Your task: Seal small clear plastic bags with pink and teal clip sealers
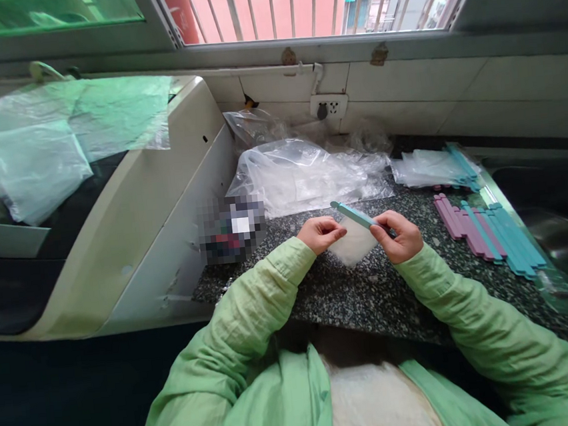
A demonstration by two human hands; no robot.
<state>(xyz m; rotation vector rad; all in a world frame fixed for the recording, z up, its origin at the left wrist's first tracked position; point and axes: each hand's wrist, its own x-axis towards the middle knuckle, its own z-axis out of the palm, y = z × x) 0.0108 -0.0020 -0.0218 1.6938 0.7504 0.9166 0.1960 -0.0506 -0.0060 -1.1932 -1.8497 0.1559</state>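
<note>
Seen from the head camera, looking down at a speckled dark granite counter (362, 299) under a barred window. Two hands in light green sleeves, close together above the counter.

Right hand (400, 234) closed in a pinch on a slim teal flat stick (355, 215), gripped near its lower right end. Long axis of the stick slanted up and to the left from the grip, free end reaching over toward the left hand (320, 232). Left hand closed too, fingertips pinching the upper left edge of a small clear plastic sleeve (353, 245), which hangs between the two hands just below the stick. Right edge of the sleeve also at the right hand, though whether pinched or merely touching cannot be told. Stick above the sleeve, seemingly touching it; sleeve mouth too faint to place.

To the right of the grip, near but apart: a row of pink and teal flat sticks (487, 233) lying side by side on the counter. Beyond that row, bagged sticks in clear plastic (435, 168). Behind the hands, a heap of crumpled clear plastic bags (300, 171). Far right, a steel sink (562, 240).
</note>
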